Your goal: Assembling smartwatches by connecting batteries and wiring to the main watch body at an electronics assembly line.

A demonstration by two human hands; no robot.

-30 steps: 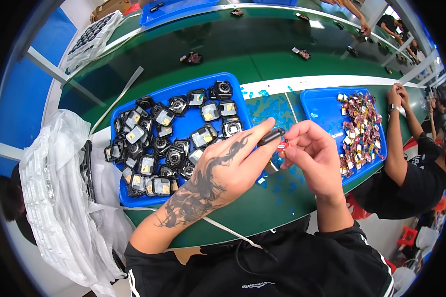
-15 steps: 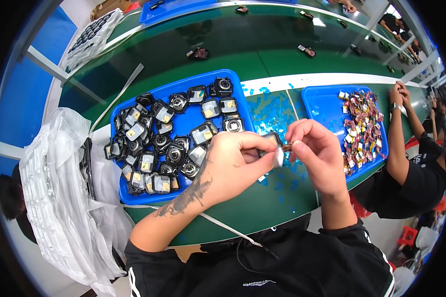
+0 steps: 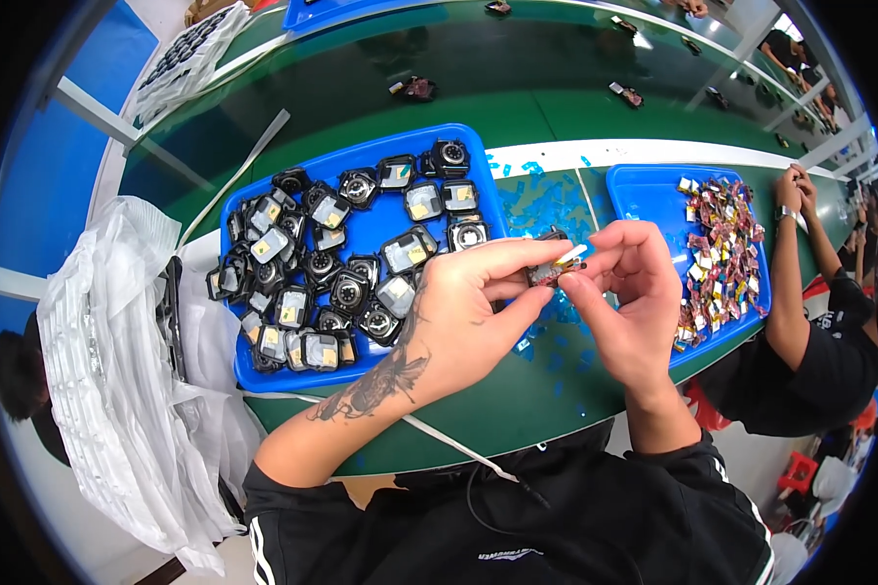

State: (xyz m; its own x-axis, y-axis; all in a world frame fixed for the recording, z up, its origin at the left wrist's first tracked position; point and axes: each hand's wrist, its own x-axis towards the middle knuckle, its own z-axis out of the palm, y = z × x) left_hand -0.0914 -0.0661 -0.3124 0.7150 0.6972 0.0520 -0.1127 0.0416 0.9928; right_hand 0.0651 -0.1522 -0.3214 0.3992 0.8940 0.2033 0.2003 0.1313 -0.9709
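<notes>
My left hand (image 3: 483, 302) is closed round a dark smartwatch case (image 3: 544, 273), held above the table between the two blue trays. From the case's right side rises a small part with a white strip (image 3: 573, 255). The thumb and forefinger of my right hand (image 3: 629, 297) are bent in against this small part, at the case's edge. Fingers hide part of the case. To the left, a blue tray (image 3: 361, 231) bears many black watch cases, some showing pale inner faces. On the right stands another blue tray (image 3: 643, 200) with a heap of small reddish-brown and white flex parts (image 3: 721, 258).
Blue film scraps (image 3: 546, 200) lie on the green table (image 3: 478, 414). Beyond a white rail, a green belt (image 3: 517, 88) carries several small assemblies. White plastic wrapping (image 3: 117, 380) hangs at the left. A white cable (image 3: 458, 450) crosses the near edge. Another person's arm (image 3: 788, 273) is at right.
The watch case has turned in my left hand, so its inner side and white strip now show. My right fingers stay close against it. Assemblies on the belt have shifted slightly right.
</notes>
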